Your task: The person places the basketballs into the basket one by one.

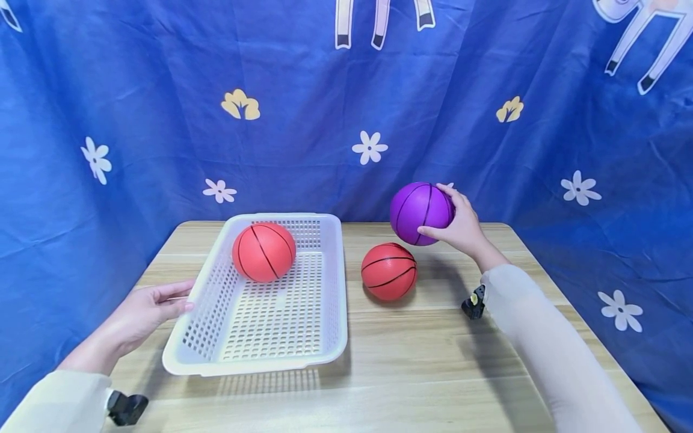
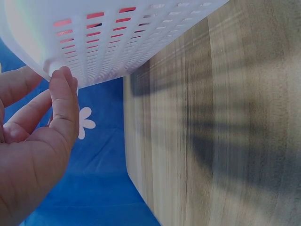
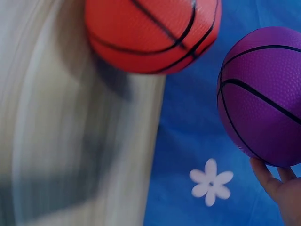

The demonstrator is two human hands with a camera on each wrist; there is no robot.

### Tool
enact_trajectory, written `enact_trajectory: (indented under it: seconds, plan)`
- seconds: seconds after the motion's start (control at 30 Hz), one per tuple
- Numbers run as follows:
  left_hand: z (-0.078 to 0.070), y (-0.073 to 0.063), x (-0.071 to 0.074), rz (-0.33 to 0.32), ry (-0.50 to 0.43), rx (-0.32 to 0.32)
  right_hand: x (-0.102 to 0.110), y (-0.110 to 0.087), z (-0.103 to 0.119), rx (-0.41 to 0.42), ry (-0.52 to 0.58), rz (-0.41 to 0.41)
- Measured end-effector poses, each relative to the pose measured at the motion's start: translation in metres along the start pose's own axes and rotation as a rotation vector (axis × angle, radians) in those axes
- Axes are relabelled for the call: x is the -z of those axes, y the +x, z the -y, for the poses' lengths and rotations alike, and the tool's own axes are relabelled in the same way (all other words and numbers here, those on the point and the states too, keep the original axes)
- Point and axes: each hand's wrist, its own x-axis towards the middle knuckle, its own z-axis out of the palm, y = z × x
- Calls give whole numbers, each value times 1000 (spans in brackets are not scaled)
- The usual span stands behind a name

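My left hand (image 1: 138,316) grips the left rim of a white perforated plastic basket (image 1: 342,288), thumb and fingers meeting at the edge in the left wrist view. The basket's near end stands off the table, with a shadow beneath it. Inside, towards the far left, lies a red mini basketball (image 1: 264,252). With my right hand (image 1: 464,231) I hold a purple mini basketball (image 1: 414,210) above the far right part of the table, fingers and thumb spread round its right side. A second red mini basketball (image 1: 388,273) rests on the table between the basket and the purple ball.
The wood-grain table (image 1: 428,373) ends at a blue printed curtain (image 1: 303,150) behind it and on both sides. Small black devices sit on my left wrist (image 1: 127,408) and right wrist (image 1: 474,302).
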Motion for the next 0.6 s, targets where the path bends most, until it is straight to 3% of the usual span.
enact_trajectory:
  seconds: [0.6]
  plan:
    - [1, 0, 0, -1, -10, -2, -40, 27, 71, 171, 87, 106]
